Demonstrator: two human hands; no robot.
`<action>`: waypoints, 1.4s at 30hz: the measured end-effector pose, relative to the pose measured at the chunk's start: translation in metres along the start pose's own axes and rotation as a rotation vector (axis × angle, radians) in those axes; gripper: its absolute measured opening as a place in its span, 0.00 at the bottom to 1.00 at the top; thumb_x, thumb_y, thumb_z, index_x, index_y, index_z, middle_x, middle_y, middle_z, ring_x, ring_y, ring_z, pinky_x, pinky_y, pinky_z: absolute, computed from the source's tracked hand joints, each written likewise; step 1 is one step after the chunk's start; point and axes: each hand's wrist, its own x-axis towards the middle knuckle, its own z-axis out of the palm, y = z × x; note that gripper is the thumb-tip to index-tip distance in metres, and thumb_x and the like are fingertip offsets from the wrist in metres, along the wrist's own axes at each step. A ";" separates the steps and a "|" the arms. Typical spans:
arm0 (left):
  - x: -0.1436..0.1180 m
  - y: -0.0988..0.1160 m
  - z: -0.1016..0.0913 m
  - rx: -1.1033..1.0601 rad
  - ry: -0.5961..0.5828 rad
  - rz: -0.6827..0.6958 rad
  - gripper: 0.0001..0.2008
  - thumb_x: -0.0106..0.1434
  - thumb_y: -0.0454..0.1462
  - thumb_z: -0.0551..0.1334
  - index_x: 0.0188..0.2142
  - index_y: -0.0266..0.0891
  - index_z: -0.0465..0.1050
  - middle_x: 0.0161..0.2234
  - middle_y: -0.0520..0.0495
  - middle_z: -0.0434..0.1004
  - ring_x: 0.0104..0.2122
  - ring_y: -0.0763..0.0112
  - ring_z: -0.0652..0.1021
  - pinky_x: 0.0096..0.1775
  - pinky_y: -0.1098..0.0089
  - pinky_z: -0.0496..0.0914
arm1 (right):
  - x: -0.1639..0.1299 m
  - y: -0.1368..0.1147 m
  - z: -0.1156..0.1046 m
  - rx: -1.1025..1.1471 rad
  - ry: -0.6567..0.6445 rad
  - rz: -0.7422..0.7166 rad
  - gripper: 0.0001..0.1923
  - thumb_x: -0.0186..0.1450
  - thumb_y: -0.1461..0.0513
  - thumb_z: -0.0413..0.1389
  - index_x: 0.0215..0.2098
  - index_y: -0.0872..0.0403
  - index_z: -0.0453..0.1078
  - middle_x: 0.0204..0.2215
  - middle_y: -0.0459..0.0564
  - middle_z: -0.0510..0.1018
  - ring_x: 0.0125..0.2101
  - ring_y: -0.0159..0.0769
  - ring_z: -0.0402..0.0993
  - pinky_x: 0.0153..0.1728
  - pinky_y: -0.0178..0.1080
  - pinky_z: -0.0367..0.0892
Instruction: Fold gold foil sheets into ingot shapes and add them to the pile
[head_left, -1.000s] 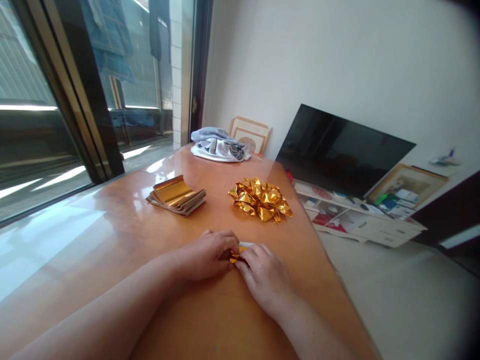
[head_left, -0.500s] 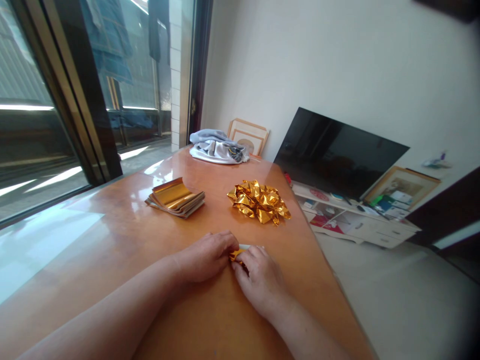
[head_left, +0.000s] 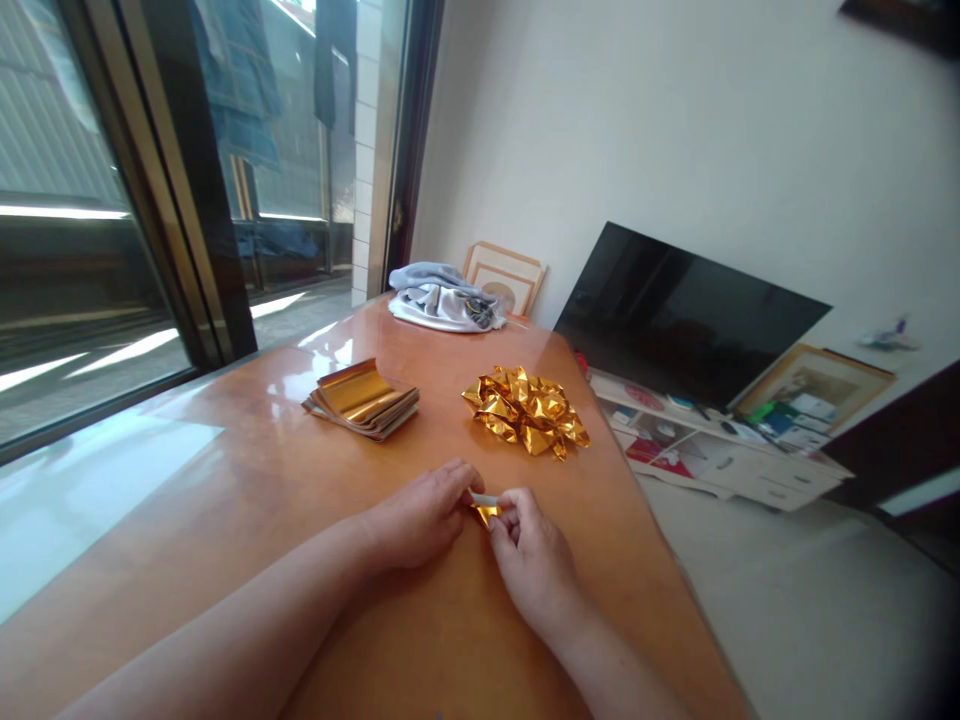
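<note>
A small piece of gold foil paper (head_left: 487,513), with a pale strip along its far edge, is pinched between my two hands just above the table. My left hand (head_left: 429,512) closes on its left end, fingers bent over it. On the other end, my right hand (head_left: 534,552) grips with thumb and fingertips. Parts of the paper are hidden by my fingers. Beyond my hands, a pile of folded gold foil pieces (head_left: 529,410) lies to the right. A stack of gold foil sheets (head_left: 364,400), its top sheet curling up, lies to the left.
The glossy wooden table (head_left: 247,480) runs away from me. Bundled pale cloth (head_left: 446,298) and leaning frames (head_left: 506,275) are at its far end. A glass door (head_left: 82,250) stands on the left; a television (head_left: 686,315) and white cabinet (head_left: 750,475) are on the right.
My right hand's fingers have shifted on the foil paper, and more of its gold face and pale edge shows between the hands. The whole view has shifted slightly.
</note>
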 end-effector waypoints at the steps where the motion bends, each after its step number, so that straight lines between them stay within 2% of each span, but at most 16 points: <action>1: 0.000 0.000 0.000 0.001 0.006 -0.002 0.19 0.54 0.25 0.53 0.43 0.42 0.67 0.41 0.48 0.72 0.40 0.65 0.73 0.43 0.67 0.69 | 0.000 0.001 0.001 0.003 0.004 -0.005 0.06 0.67 0.63 0.52 0.44 0.49 0.65 0.30 0.44 0.78 0.32 0.38 0.76 0.30 0.34 0.63; 8: 0.000 0.004 -0.001 0.027 0.014 -0.019 0.18 0.54 0.25 0.53 0.42 0.42 0.67 0.41 0.48 0.71 0.40 0.66 0.73 0.42 0.67 0.69 | 0.002 0.003 0.002 0.015 0.006 0.002 0.02 0.67 0.62 0.52 0.39 0.49 0.64 0.30 0.44 0.77 0.30 0.38 0.75 0.29 0.34 0.62; 12: -0.003 0.017 -0.008 0.118 -0.039 -0.044 0.11 0.63 0.29 0.53 0.40 0.42 0.71 0.42 0.46 0.72 0.39 0.65 0.75 0.42 0.67 0.69 | 0.004 0.004 0.001 0.069 -0.001 0.026 0.01 0.67 0.61 0.52 0.38 0.49 0.63 0.28 0.44 0.77 0.30 0.38 0.74 0.29 0.34 0.62; 15: -0.007 0.031 -0.016 0.267 -0.108 -0.077 0.11 0.66 0.32 0.53 0.39 0.43 0.75 0.39 0.46 0.73 0.38 0.63 0.76 0.41 0.66 0.69 | 0.004 0.005 0.001 0.096 -0.005 0.044 0.01 0.67 0.61 0.53 0.36 0.48 0.63 0.27 0.43 0.76 0.29 0.38 0.74 0.28 0.34 0.62; 21: -0.011 0.047 -0.023 0.497 -0.242 -0.084 0.20 0.65 0.32 0.54 0.52 0.49 0.74 0.36 0.45 0.76 0.31 0.60 0.76 0.38 0.62 0.67 | 0.006 0.007 0.003 0.121 -0.006 0.058 0.02 0.66 0.61 0.54 0.35 0.48 0.63 0.26 0.42 0.76 0.27 0.37 0.73 0.28 0.34 0.62; 26: -0.012 0.041 -0.017 0.531 -0.262 -0.097 0.16 0.67 0.35 0.54 0.49 0.49 0.76 0.35 0.44 0.77 0.31 0.59 0.77 0.38 0.60 0.68 | 0.007 0.007 0.003 0.115 0.006 0.066 0.02 0.65 0.62 0.54 0.35 0.48 0.64 0.27 0.43 0.77 0.28 0.37 0.74 0.28 0.34 0.62; 32: -0.013 0.032 -0.011 0.529 -0.272 -0.092 0.20 0.67 0.35 0.55 0.55 0.50 0.73 0.36 0.44 0.78 0.32 0.59 0.78 0.39 0.60 0.68 | 0.008 0.008 0.003 0.123 -0.001 0.069 0.02 0.66 0.61 0.54 0.35 0.48 0.64 0.27 0.43 0.77 0.29 0.38 0.74 0.29 0.35 0.63; 42: -0.012 0.030 -0.007 0.536 -0.283 -0.096 0.19 0.69 0.36 0.51 0.55 0.53 0.73 0.35 0.45 0.79 0.30 0.56 0.78 0.37 0.57 0.69 | 0.010 0.011 0.002 0.119 -0.015 0.081 0.02 0.66 0.62 0.54 0.35 0.48 0.64 0.27 0.43 0.76 0.28 0.38 0.73 0.29 0.35 0.63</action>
